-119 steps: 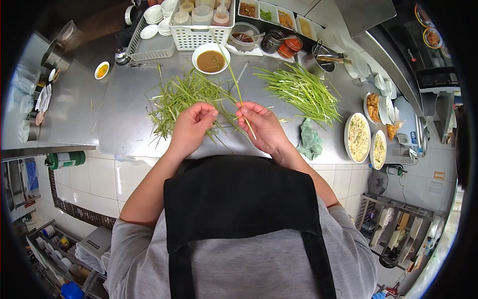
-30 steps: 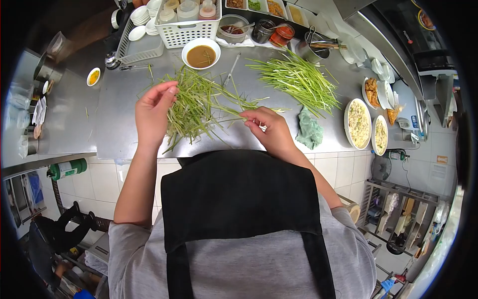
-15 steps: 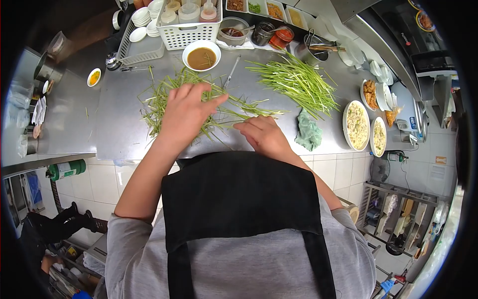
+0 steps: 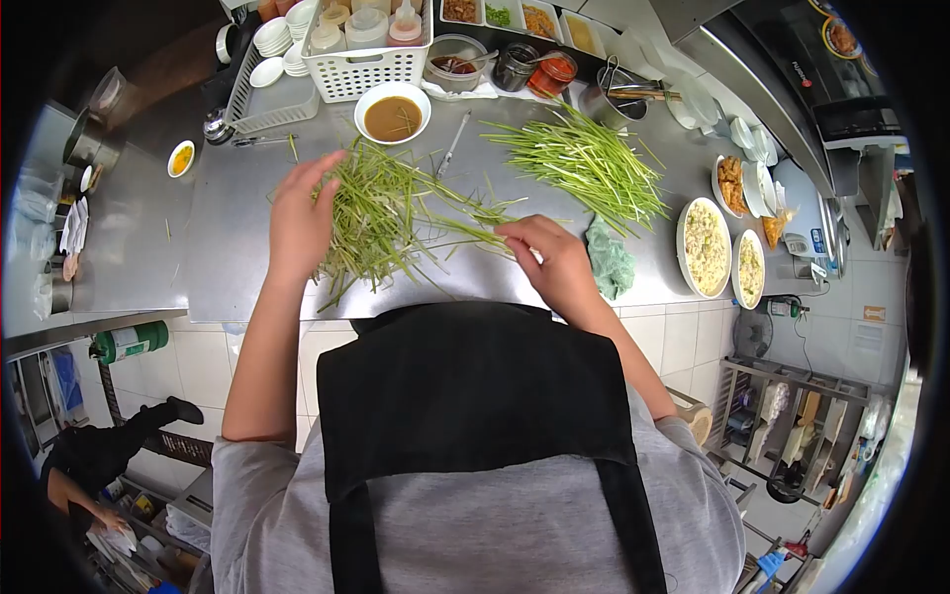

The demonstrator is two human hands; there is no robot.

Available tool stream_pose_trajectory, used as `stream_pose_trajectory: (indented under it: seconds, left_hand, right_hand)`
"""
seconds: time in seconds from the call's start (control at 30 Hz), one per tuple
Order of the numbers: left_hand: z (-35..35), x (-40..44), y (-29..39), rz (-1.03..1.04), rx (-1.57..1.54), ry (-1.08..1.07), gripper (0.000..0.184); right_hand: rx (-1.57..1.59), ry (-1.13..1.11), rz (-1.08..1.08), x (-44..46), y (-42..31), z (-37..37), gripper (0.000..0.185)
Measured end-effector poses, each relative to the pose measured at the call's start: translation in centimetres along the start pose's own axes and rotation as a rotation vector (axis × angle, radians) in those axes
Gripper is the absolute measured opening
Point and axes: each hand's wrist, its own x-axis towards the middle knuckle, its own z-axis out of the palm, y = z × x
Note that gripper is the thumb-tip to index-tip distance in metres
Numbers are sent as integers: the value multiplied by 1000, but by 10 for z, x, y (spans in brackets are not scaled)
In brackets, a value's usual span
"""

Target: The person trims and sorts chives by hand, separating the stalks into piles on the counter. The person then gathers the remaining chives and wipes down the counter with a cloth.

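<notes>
Bench: bare metal; a sideways sweep would probably slide stalks over the near edge.

Loose heap of green stalks: left of centre, by the near edge, tangled, with a thinner spread trailing right towards your right hand. Lifting one stalk could drag neighbours along, since they cross and hook.

Neater bundle: far side, right of centre, apart from the heap. A wide reach could mix the two, the gap being short.

Your left hand: open, fingers loosely apart, at the heap's left side; contact unclear. Pressing down there may crush or scatter stems.

Your right hand: half curled, fingertips at the trailing stalks' right ends; I cannot tell whether it grips. A hard pull risks snapping thin stems.

Larger oval dish and smaller oval dish: filled, near right corner. Your right elbow swinging out could knock them.

Bowl of brown sauce: just beyond the heap, green bits in it. More could drop in, or a snagged stalk tip it.

Green cloth: just beside your right hand; might snag fingers.

Slim tool: beside the heap, easily dragged with stems.
</notes>
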Motion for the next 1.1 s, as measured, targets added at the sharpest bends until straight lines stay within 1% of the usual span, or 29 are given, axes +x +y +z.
stream_pose_trajectory:
  seconds: [0.07,0.1,0.17,0.2,0.27,0.3,0.37,0.4,0.47,0.5,0.57,0.6,0.63,0.7,0.73,0.77,0.8,0.83,0.87,0.93,0.97,1.0,1.03,1.07,1.1]
  left_hand:
    - [4,-11,-1,411,975,368,39]
    - [8,-14,2,416,974,369,39]
    - [19,-19,13,559,714,320,36]
    - [26,-23,21,555,714,324,36]
    - [35,-30,35,812,793,148,27]
    - [36,-29,33,808,792,154,27]
    - [37,-23,28,734,811,-56,20]
    - [37,-23,27,738,809,-55,20]
    - [36,-23,25,607,626,-142,11]
    - [35,-20,22,614,623,-147,11]
    - [31,-14,13,125,-252,-114,12]
    - [23,-11,17,59,-193,-88,17]
    - [19,-10,15,56,-191,-95,17]
    - [11,-7,11,84,138,-32,28]
    - [8,-7,2,414,591,120,48]
    - [9,-7,-2,416,591,121,48]
    - [10,-8,-5,428,760,234,55]
    - [11,-9,-9,436,928,346,63]
    - [11,-10,-14,432,930,343,63]
    - [10,-11,-24,273,807,178,75]
    - [10,-11,-14,270,808,176,75]
    - [11,-10,4,-14,670,42,76]
    - [10,-11,5,-155,593,-27,77]
    - [9,-12,6,-300,526,-87,78]
    - [10,-13,-4,-129,514,-6,78]
  right_hand:
    - [-21,39,52,4,-2,-7,18]
    - [-23,43,52,5,-1,-8,18]
    - [-34,52,36,6,1,-9,18]
    - [-34,49,33,6,1,-9,18]
    - [-56,39,4,7,1,-8,18]
    - [-57,35,0,7,1,-8,18]
    - [-41,28,-14,6,0,-9,19]
    - [-45,32,-14,5,2,-10,19]
    - [-100,9,0,1,12,-14,20]
    - [-105,15,5,0,19,-18,20]
    - [-142,113,29,3,45,-34,22]
    - [-216,121,95,3,71,-47,24]
    - [-288,129,160,4,98,-62,27]
    - [-847,281,206,7,122,-87,34]
    - [-848,283,210,4,125,-88,34]
    - [-979,309,310,5,125,-89,33]
    - [-1106,332,410,7,125,-87,33]
    - [-1013,261,369,10,121,-76,27]
    - [-921,188,331,13,116,-58,22]
    - [-596,-115,184,8,115,-9,13]
    - [-435,-145,168,4,96,16,9]
    - [-460,-272,177,7,71,31,9]
    - [-462,-257,158,4,63,46,9]
    - [-471,-185,130,1,67,62,9]
    - [-482,-112,104,1,66,70,10]
